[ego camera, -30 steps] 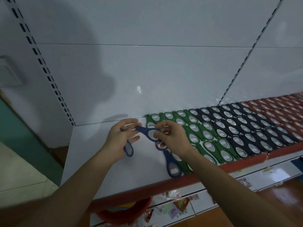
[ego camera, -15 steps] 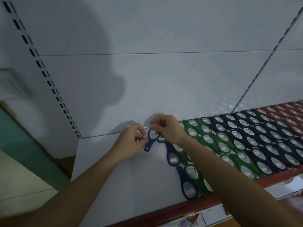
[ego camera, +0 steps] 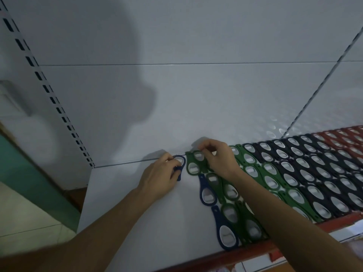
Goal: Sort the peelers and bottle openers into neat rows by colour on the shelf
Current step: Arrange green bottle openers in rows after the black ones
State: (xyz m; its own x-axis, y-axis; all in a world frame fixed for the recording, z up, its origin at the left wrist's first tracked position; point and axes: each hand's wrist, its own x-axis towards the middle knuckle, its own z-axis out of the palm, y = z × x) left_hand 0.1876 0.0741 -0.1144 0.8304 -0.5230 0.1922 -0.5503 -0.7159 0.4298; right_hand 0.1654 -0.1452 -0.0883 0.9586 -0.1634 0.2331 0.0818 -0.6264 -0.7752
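My left hand [ego camera: 160, 174] grips a blue bottle opener [ego camera: 180, 161] by its handle, with the metal head lying against the back of the white shelf [ego camera: 127, 222]. Just to its right, my right hand [ego camera: 219, 159] has its fingers curled down onto the rearmost green bottle opener [ego camera: 193, 167] and seems to pinch its top. Two more blue bottle openers [ego camera: 207, 191] lie one behind the other toward the front edge. Rows of green openers [ego camera: 273, 181], black openers [ego camera: 318, 173] and red openers [ego camera: 347, 138] fill the shelf to the right.
The shelf's red front lip [ego camera: 261, 249] runs along the near edge. A slotted upright [ego camera: 59, 109] marks the left end of the white back panel. Beyond it are a green wall base and a tiled floor [ego camera: 25, 216]. The shelf's left part is bare white.
My right hand let go of the blue opener and moved right onto the green ones. My left hand carried the blue opener back to the rear of the shelf.
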